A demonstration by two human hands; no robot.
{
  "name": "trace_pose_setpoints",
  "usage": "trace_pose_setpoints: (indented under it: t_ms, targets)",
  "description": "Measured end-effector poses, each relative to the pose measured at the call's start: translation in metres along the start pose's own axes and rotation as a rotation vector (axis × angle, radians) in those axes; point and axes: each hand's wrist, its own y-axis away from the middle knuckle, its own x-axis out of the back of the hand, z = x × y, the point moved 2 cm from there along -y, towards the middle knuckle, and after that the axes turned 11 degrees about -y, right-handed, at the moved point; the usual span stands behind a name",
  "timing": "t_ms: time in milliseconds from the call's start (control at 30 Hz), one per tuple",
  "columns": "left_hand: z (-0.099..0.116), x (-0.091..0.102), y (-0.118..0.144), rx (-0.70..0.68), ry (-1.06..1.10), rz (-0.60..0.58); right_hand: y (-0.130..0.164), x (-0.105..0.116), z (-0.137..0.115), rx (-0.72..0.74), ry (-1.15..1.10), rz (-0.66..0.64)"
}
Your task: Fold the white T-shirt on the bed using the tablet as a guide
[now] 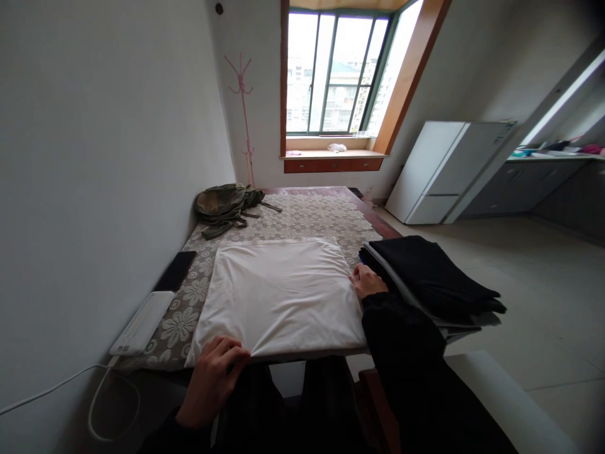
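A white cloth garment [283, 290], folded into a wide rectangle with light creases, lies flat on the table in front of me. My left hand [218, 366] pinches its near edge, left of the middle, and the fabric pulls into creases from the fingertips. At the garment's right edge, my right hand [367, 281] has curled fingers closed on the white cloth. Close beside that hand rests a stack of folded dark clothes [425, 271], black on top with grey layers under it. Whether the white piece is a shirt cannot be made out.
A patterned tablecloth [312, 214] covers the table. A green backpack [224, 205] lies at the far left. Along the left wall are a black flat object [176, 271] and a white power strip [142, 323] with a cable. A white fridge [435, 167] stands beyond, right.
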Motion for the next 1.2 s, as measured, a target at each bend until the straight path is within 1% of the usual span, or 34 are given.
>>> trace_pose_setpoints:
  t_ms: [67, 167, 233, 333, 400, 467, 600, 733, 800, 900, 1033, 1100, 1200]
  targets:
    - [0.002, 0.001, -0.001, 0.0, -0.002, 0.005, 0.023, 0.001, -0.001, 0.177, -0.105, 0.001]
    - [0.004, 0.001, -0.002, -0.002, 0.002, 0.006, 0.071, -0.004, 0.0, 0.396, -0.237, -0.134]
    - [0.004, 0.001, -0.003, -0.002, 0.005, 0.004, 0.1, -0.009, 0.002, 0.465, -0.27, -0.177]
    - [0.003, 0.001, -0.005, -0.011, 0.01, 0.001, 0.124, -0.015, 0.003, 0.5, -0.249, -0.092]
    - [0.002, 0.002, -0.005, -0.022, 0.018, -0.002, 0.129, -0.018, 0.001, 0.527, -0.212, -0.028]
    - [0.0, 0.003, -0.006, -0.034, 0.03, -0.011, 0.128, -0.019, -0.001, 0.563, -0.175, 0.009]
    - [-0.001, 0.004, -0.004, -0.038, 0.035, -0.012, 0.125, -0.015, 0.003, 0.597, -0.195, 0.024]
    - [-0.002, 0.004, -0.003, -0.031, 0.034, -0.021, 0.129, -0.006, 0.015, 0.568, -0.275, 0.042]
    - [-0.002, 0.004, -0.003, -0.036, 0.043, -0.024, 0.133, -0.002, 0.016, 0.567, -0.297, 0.043]
    - [-0.003, 0.003, -0.002, -0.045, 0.052, -0.023, 0.143, -0.004, 0.004, 0.614, -0.318, -0.002]
    - [-0.002, 0.004, 0.0, -0.045, 0.06, -0.015, 0.151, -0.015, -0.017, 0.671, -0.293, -0.058]
    - [-0.001, 0.004, 0.001, -0.036, 0.062, -0.007, 0.15, -0.02, -0.022, 0.673, -0.264, -0.057]
    - [0.001, 0.006, 0.002, -0.02, 0.064, -0.001, 0.148, -0.022, -0.023, 0.679, -0.24, -0.059]
